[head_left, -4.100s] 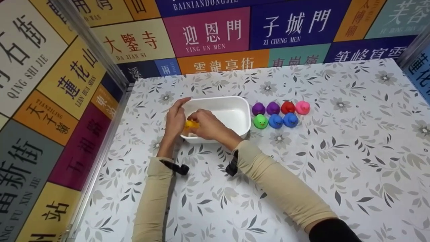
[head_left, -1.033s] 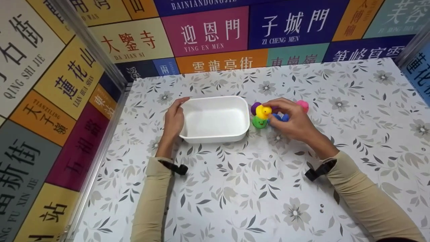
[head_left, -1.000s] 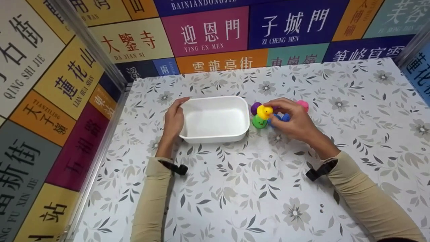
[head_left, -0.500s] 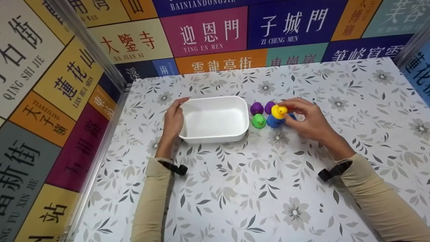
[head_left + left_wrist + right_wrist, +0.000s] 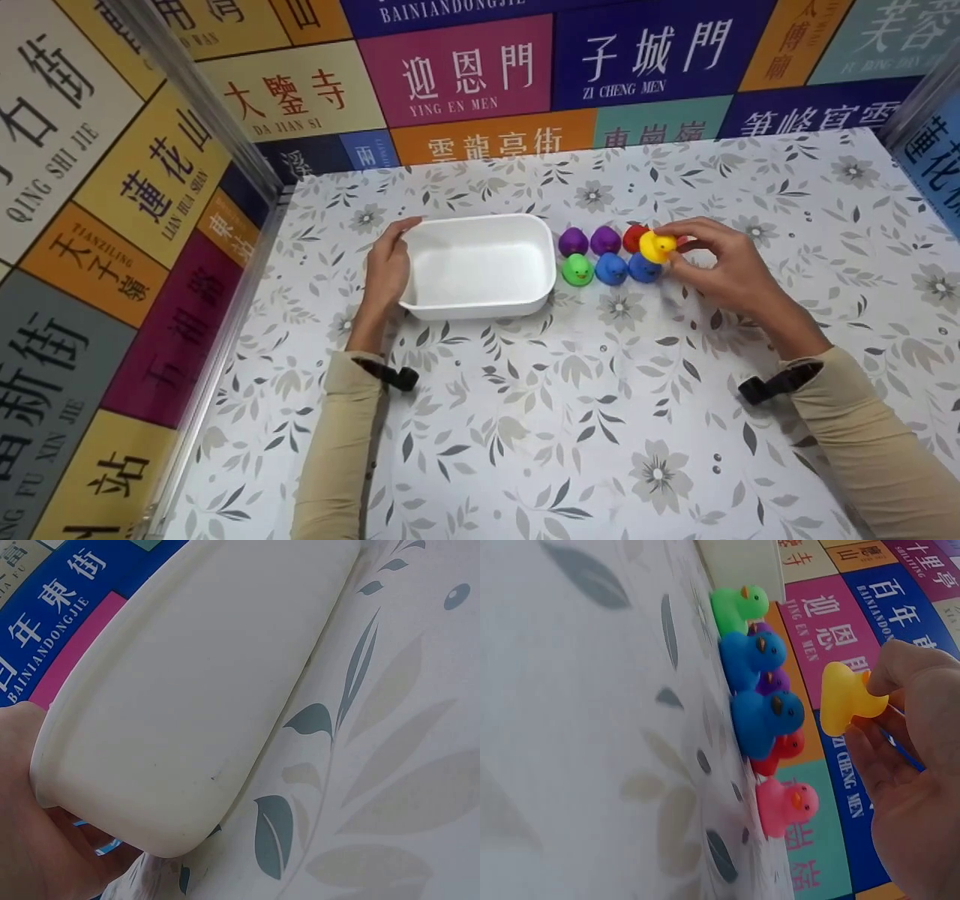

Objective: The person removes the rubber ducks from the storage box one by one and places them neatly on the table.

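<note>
My right hand (image 5: 739, 270) pinches a yellow rubber duck (image 5: 658, 246) between thumb and fingertips. The duck hangs in the air, as the right wrist view shows, with its base (image 5: 834, 701) off the table. In the head view it overlaps a blue duck (image 5: 643, 268) and partly covers a red duck (image 5: 634, 237). My left hand (image 5: 387, 262) holds the left end of a white plastic tub (image 5: 480, 310), which stands on the table. Nothing lies inside the tub. In the left wrist view, fingers wrap round the end of the tub's wall (image 5: 187, 690).
Right of the tub, rubber ducks stand in two rows: a green duck (image 5: 577, 270) and two blue in front, two purple ones (image 5: 574, 241), the red and a pink duck (image 5: 784, 802) behind. A flowered cloth (image 5: 525, 450) covers the table. Sign-printed panels (image 5: 457, 71) border it.
My right hand has taken the yellow duck out of the tub and carried it rightward above the ducks, from over the green one to over the right-hand blue one. The left hand stays at the tub.
</note>
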Motion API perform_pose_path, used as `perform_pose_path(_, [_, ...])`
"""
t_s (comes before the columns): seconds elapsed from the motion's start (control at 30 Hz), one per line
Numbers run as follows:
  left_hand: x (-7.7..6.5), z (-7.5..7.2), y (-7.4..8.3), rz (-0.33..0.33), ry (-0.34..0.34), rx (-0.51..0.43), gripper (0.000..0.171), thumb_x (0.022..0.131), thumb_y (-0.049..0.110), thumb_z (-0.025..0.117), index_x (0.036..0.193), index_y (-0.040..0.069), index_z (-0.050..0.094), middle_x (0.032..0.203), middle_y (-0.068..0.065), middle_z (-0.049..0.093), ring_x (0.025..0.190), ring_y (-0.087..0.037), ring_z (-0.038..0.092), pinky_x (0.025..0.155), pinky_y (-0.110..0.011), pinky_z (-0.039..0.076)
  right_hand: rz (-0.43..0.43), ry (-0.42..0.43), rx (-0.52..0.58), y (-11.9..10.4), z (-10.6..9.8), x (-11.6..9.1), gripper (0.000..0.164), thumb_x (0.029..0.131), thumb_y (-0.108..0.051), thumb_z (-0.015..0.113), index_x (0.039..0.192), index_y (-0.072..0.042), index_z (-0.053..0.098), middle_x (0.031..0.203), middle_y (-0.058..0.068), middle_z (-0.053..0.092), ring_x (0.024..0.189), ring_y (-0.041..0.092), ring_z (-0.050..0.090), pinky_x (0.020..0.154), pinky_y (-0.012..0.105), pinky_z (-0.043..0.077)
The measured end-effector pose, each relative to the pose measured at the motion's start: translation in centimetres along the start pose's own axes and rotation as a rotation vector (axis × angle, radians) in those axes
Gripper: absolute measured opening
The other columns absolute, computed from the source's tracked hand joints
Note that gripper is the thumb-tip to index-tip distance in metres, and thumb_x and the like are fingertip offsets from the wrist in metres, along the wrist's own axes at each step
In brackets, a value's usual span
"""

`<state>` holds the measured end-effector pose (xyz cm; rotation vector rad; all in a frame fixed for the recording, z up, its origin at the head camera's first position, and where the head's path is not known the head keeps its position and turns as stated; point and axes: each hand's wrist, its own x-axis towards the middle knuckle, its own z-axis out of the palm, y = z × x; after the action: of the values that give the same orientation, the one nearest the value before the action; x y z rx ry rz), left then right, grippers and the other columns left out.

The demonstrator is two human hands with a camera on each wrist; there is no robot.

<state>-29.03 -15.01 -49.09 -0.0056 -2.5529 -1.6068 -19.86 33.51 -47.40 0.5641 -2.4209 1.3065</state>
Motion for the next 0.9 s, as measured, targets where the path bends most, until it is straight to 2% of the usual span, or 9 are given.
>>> perform_pose_path(0.2, [0.1,0.0,0.0,0.015,-0.003,0.008,0.048,0.11,0.01,0.037,0.145,0.02,0.068,0.155,-0.002,0.064,0.147,-0.02,0.057,0.126,-0.041,0.042,0.018,-0.019,-0.042,0.7,-1.3,-0.8,0.044,0.092,0.008,0.076,0.132,-0.009,0.077,0.13,0.013,0.076,0.118,-0.004,0.064,0.095,0.007,0.053])
perform_pose_path(0.4, [0.0,-0.2,-0.1,0.03,0.003,0.01,0.048,0.109,0.009,0.038,0.144,0.021,0.069,0.154,-0.003,0.065,0.143,-0.022,0.06,0.123,-0.042,0.045,0.068,-0.069,-0.074,1.3,-2.3,-1.4,0.046,0.09,0.01,0.075,0.13,-0.011,0.078,0.131,0.012,0.075,0.116,-0.006,0.062,0.093,0.007,0.053])
perform_pose_path(0.53, [0.0,-0.1,-0.2,0.025,-0.01,0.01,0.048,0.11,0.011,0.037,0.145,0.022,0.068,0.154,-0.004,0.065,0.141,-0.022,0.062,0.121,-0.043,0.047,0.072,-0.121,-0.094,1.7,-2.5,-1.6,0.047,0.089,0.011,0.076,0.131,-0.011,0.078,0.133,0.014,0.075,0.115,-0.01,0.061,0.089,0.006,0.054])
perform_pose_path(0.67, [-0.1,-0.1,-0.2,0.027,-0.014,0.0,0.048,0.11,0.01,0.038,0.145,0.02,0.068,0.153,-0.005,0.066,0.139,-0.023,0.063,0.119,-0.044,0.048,0.12,-0.173,-0.104,2.0,-2.4,-1.8,0.046,0.09,0.01,0.074,0.13,-0.012,0.078,0.134,0.013,0.075,0.112,-0.012,0.06,0.088,0.006,0.054])
perform_pose_path(0.9, [0.0,-0.2,-0.2,0.048,-0.005,0.008,0.047,0.109,0.01,0.038,0.144,0.019,0.069,0.154,-0.005,0.065,0.143,-0.024,0.06,0.122,-0.043,0.045,0.152,-0.187,-0.155,2.4,-2.6,-1.7,0.045,0.09,0.01,0.071,0.13,-0.01,0.077,0.134,0.013,0.075,0.11,-0.012,0.058,0.086,0.005,0.053])
